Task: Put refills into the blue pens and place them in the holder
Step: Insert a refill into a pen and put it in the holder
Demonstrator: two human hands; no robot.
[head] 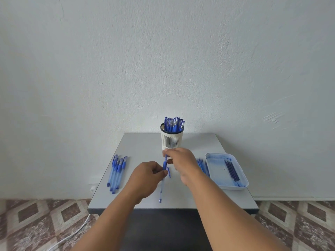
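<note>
A blue pen (162, 180) stands almost upright over the middle of the grey table (208, 196). My left hand (146, 175) grips its barrel near the blue grip. My right hand (179, 157) pinches the pen's top end with fingertips. A blue cap (169, 172) lies on the table beside the pen. The white slotted holder (171, 140) behind my hands is full of several blue pens (174, 124). Several blue pens (117, 172) lie in a row at the left.
A white tray (213, 167) at the right holds a few dark refills (232, 170) and shows ink stains. More blue pens (203, 166) lie left of the tray, partly hidden by my right arm. A white cable (72, 234) runs over the tiled floor.
</note>
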